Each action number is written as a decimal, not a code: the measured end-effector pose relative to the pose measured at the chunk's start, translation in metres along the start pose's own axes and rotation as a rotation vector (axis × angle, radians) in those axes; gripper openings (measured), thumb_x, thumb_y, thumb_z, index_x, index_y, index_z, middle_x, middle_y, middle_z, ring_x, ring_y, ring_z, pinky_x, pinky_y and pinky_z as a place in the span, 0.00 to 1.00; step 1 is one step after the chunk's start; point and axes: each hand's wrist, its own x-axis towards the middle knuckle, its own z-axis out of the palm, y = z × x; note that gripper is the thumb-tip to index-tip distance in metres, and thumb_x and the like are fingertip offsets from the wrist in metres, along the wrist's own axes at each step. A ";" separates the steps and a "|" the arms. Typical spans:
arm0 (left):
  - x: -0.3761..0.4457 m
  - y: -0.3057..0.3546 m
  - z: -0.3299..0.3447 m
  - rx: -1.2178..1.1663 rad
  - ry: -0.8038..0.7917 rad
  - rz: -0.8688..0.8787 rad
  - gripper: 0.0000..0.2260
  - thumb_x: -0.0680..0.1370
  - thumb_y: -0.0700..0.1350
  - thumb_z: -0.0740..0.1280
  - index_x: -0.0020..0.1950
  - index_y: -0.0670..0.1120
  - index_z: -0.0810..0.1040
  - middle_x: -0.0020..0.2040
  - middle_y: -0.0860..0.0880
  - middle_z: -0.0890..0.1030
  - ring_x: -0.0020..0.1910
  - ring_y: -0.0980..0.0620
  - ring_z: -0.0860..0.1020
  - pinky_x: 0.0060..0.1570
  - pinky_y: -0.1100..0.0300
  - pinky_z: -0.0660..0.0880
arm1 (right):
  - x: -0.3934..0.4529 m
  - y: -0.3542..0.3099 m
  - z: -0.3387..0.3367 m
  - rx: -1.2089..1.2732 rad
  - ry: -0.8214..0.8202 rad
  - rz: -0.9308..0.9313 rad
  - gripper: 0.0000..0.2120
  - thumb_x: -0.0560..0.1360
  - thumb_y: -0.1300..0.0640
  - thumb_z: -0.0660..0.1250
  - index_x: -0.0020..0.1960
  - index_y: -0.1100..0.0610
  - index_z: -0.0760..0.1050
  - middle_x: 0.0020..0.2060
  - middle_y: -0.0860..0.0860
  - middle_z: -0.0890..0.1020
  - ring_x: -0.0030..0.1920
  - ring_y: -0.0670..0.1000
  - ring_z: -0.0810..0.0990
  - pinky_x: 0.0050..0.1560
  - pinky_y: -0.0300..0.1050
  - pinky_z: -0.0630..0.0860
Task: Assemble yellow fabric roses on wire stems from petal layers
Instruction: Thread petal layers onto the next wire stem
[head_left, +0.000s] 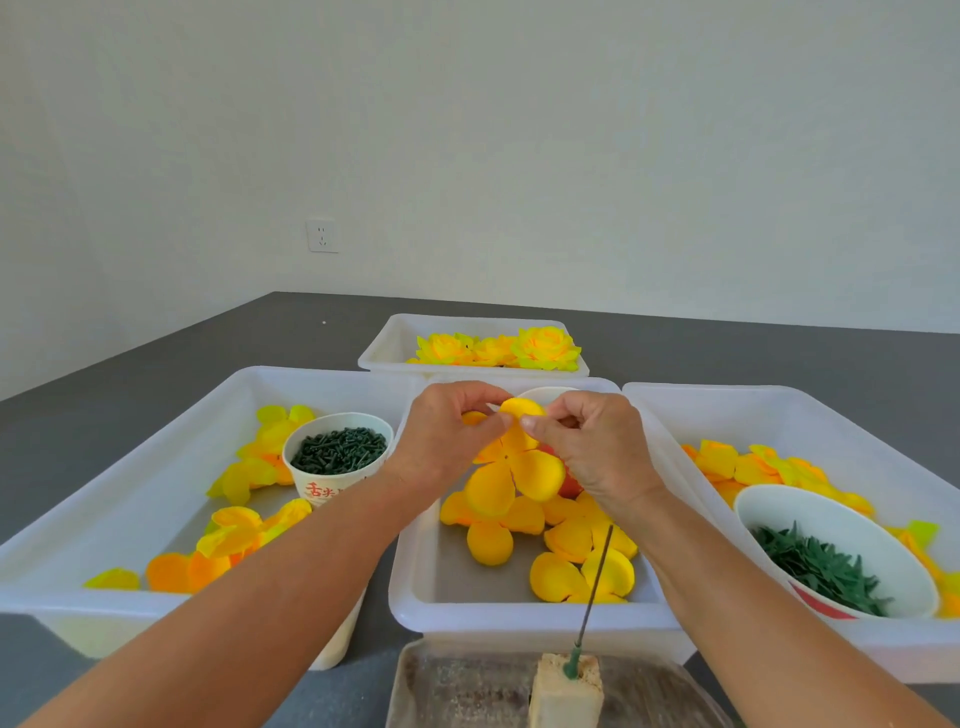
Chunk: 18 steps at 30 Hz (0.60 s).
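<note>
both hands, left hand (451, 436) and right hand (592, 447), pinch the petal layer (511, 467); probably peeling stuck layers, so tease edges gently before threading onto the wire stem (595, 587).

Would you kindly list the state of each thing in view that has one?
left hand: pinching the petal layer
right hand: pinching the petal layer
petal layer: held above the middle tray, petals hanging
wire stem: bare, upright in foam block
cup of green pegs: full
bowl of green leaves: partly filled
far tray: holds finished roses
</note>
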 end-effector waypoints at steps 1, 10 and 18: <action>0.000 0.000 0.000 -0.018 -0.009 -0.016 0.06 0.74 0.35 0.69 0.49 0.43 0.82 0.38 0.51 0.80 0.37 0.60 0.76 0.38 0.69 0.72 | 0.000 0.000 0.001 -0.026 0.009 -0.037 0.11 0.68 0.61 0.75 0.31 0.55 0.76 0.26 0.45 0.75 0.27 0.40 0.71 0.30 0.28 0.66; 0.002 -0.002 -0.004 0.084 0.133 -0.025 0.06 0.70 0.38 0.74 0.37 0.45 0.78 0.32 0.55 0.76 0.34 0.58 0.72 0.38 0.64 0.70 | -0.003 -0.003 -0.001 0.245 -0.200 0.039 0.03 0.74 0.60 0.69 0.42 0.58 0.81 0.36 0.54 0.82 0.35 0.43 0.78 0.40 0.37 0.76; 0.000 0.001 -0.001 0.030 0.094 -0.019 0.07 0.70 0.37 0.74 0.36 0.45 0.78 0.31 0.52 0.76 0.32 0.58 0.72 0.35 0.65 0.70 | 0.000 -0.001 -0.002 0.375 -0.185 0.216 0.03 0.74 0.61 0.69 0.42 0.59 0.81 0.36 0.54 0.83 0.39 0.50 0.78 0.43 0.42 0.76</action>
